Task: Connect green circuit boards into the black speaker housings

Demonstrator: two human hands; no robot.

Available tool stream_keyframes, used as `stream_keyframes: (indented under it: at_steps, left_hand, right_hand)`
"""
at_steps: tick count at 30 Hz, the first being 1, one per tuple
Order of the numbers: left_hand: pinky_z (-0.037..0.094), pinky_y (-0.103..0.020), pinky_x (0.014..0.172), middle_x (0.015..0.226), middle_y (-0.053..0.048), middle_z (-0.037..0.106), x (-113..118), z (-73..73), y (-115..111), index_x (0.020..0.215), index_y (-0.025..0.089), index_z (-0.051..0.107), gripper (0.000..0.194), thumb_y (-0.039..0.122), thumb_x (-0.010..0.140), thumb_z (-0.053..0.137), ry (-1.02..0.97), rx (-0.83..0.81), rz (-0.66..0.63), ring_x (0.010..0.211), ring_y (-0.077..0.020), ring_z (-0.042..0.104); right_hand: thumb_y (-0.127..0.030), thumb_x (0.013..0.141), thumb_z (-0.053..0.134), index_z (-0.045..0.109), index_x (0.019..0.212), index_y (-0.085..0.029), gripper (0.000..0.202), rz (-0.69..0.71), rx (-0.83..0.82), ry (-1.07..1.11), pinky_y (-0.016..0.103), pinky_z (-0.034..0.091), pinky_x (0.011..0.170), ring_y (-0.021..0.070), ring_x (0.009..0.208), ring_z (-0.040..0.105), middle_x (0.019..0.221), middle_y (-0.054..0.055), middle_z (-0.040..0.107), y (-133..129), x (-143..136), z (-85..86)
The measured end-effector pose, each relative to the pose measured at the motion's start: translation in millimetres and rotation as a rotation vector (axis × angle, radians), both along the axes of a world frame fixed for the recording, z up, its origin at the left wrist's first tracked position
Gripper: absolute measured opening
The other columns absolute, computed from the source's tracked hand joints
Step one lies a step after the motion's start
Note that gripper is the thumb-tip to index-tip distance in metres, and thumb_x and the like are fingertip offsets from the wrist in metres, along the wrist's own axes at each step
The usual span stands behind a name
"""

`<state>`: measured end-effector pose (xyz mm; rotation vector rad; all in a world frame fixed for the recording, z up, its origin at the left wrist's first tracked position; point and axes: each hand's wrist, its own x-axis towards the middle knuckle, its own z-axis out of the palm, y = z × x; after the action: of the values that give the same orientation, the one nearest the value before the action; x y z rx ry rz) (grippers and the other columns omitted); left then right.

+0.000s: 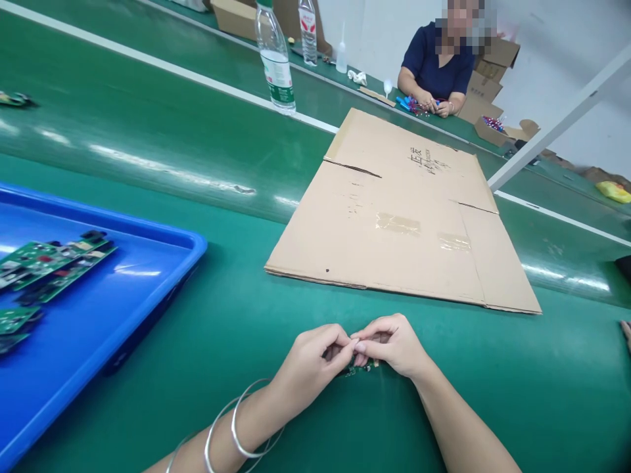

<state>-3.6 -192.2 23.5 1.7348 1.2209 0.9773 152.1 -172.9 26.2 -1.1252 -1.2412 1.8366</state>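
Note:
My left hand (315,358) and my right hand (394,345) meet low in the middle of the view. Both are closed in a pinch, thumbs and forefingertips touching each other. Whatever lies between the fingertips is too small and covered to make out. Just below the fingers, a small green circuit board (363,369) shows in part at the mat; the lower fingers of my right hand reach down to it, and most of it is hidden. Silver bangles (235,427) hang round my left wrist.
A blue tray (148,276) with several green circuit boards (54,263) stands on the left. Ahead lies a flattened cardboard sheet (394,190) on the green table (236,315). A water bottle (277,72) stands behind. Across the table a person (436,69) handles small coloured parts.

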Motion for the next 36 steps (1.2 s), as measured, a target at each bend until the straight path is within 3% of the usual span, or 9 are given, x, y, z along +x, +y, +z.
stream_keyframes:
  at_steps: [5,14,18,26,33,36]
  left_hand:
    - [0.035,-0.018,0.041,0.044,0.004,0.052,0.9,-5.5,-3.4,0.052,0.019,0.047,0.03,0.018,0.083,0.044,0.142,0.397,0.101,0.04,-0.0074,0.044]
    - [0.038,-0.019,0.043,0.046,0.004,0.054,3.2,-10.6,-6.3,0.054,0.02,0.048,0.03,0.019,0.084,0.044,0.218,0.43,0.124,0.042,-0.0083,0.047]
    - [0.039,-0.02,0.045,0.047,0.003,0.056,3.1,-5.1,-4.9,0.055,0.02,0.051,0.026,0.021,0.081,0.047,0.116,0.275,0.127,0.043,-0.0093,0.048]
    - [0.045,-0.022,0.05,0.057,0.001,0.063,1.0,12.9,2.1,0.065,0.019,0.061,0.013,0.029,0.073,0.057,-0.423,-0.362,0.133,0.052,-0.0125,0.056]
    - [0.043,-0.024,0.053,0.057,0.0,0.061,-0.3,8.5,4.7,0.065,0.017,0.063,0.013,0.029,0.068,0.063,-0.666,-0.547,0.098,0.053,-0.0121,0.052]
    - [0.039,-0.024,0.051,0.055,0.0,0.057,-1.1,8.5,6.0,0.057,0.016,0.06,0.015,0.026,0.066,0.063,-0.861,-0.61,0.002,0.052,-0.0114,0.049]
  right_hand:
    - [-0.032,0.063,0.07,0.07,0.075,-0.014,0.021,-0.001,0.1,-0.048,0.018,0.048,0.042,0.0112,0.046,0.061,0.054,0.001,0.065,-1.8,-1.8,-6.4]
    - [-0.024,0.07,0.058,0.071,0.071,-0.017,0.015,-0.042,0.285,-0.191,0.018,0.049,0.042,0.0103,0.045,0.06,0.056,0.0,0.062,-5.6,-7.8,-5.1]
    - [-0.025,0.071,0.059,0.07,0.07,-0.017,0.014,-0.065,0.262,-0.151,0.018,0.049,0.042,0.01,0.045,0.059,0.054,0.0,0.062,-4.9,-8.4,-4.3]
    - [-0.027,0.064,0.072,0.068,0.069,-0.016,0.013,-0.129,0.038,0.098,0.017,0.049,0.045,0.0077,0.045,0.058,0.057,-0.002,0.065,-0.2,-5.0,-7.2]
    - [-0.027,0.062,0.074,0.068,0.07,-0.016,0.015,-0.111,0.003,0.157,0.017,0.049,0.049,0.0073,0.05,0.06,0.06,-0.002,0.066,0.0,-6.2,-5.1]
    - [-0.029,0.062,0.074,0.067,0.069,-0.016,0.016,-0.102,0.011,0.15,0.018,0.049,0.05,0.0077,0.05,0.06,0.058,-0.002,0.065,-0.3,-6.2,-5.2]
